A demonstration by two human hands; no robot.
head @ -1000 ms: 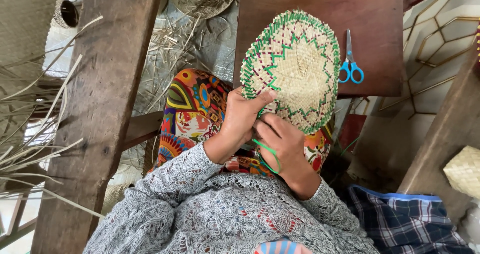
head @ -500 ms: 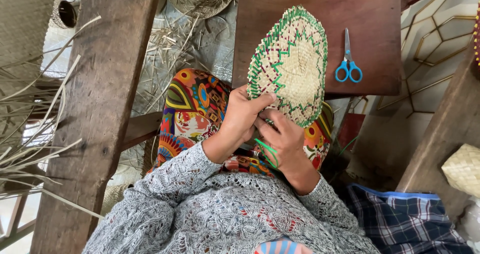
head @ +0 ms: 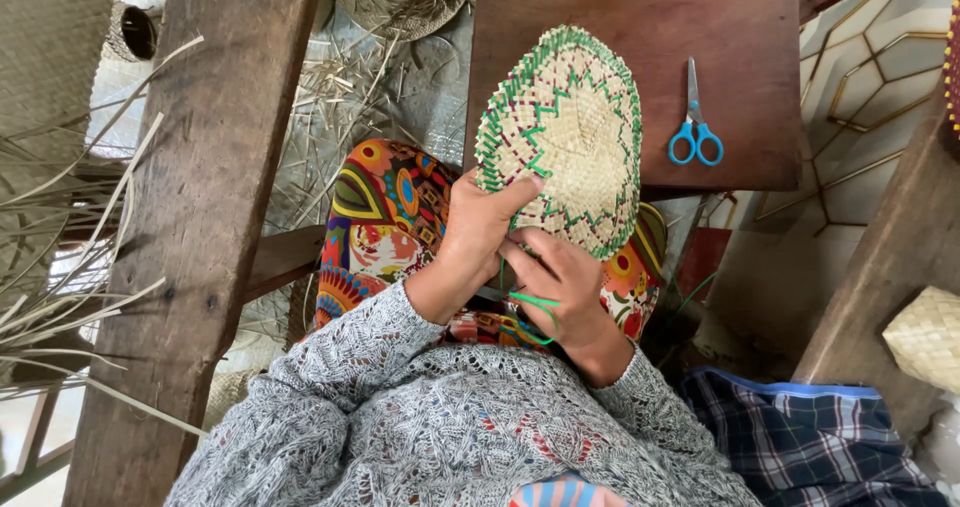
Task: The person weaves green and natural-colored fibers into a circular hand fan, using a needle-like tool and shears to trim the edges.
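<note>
Lying flat at top centre, the brown wooden board point(head: 650, 37) serves as the reference. Left of the board, a broad weathered plank point(head: 210, 197) runs top to bottom, with loose dry straw strips point(head: 60, 297) further left. Below the board, a multicoloured patterned cloth point(head: 385, 217) covers the lap. The round woven mat point(head: 562, 137), straw-coloured with green zigzag and green edge, overlaps the board's lower edge, tilted up. Left hand point(head: 480, 229) grips the mat's lower left rim, thumb on the face, fingers closed behind. Right hand point(head: 562, 282), just below the mat, pinches a green strand point(head: 530, 302) with fingers closed. Blue-handled scissors point(head: 694, 122) lie on the board, right of the mat, not touching it.
</note>
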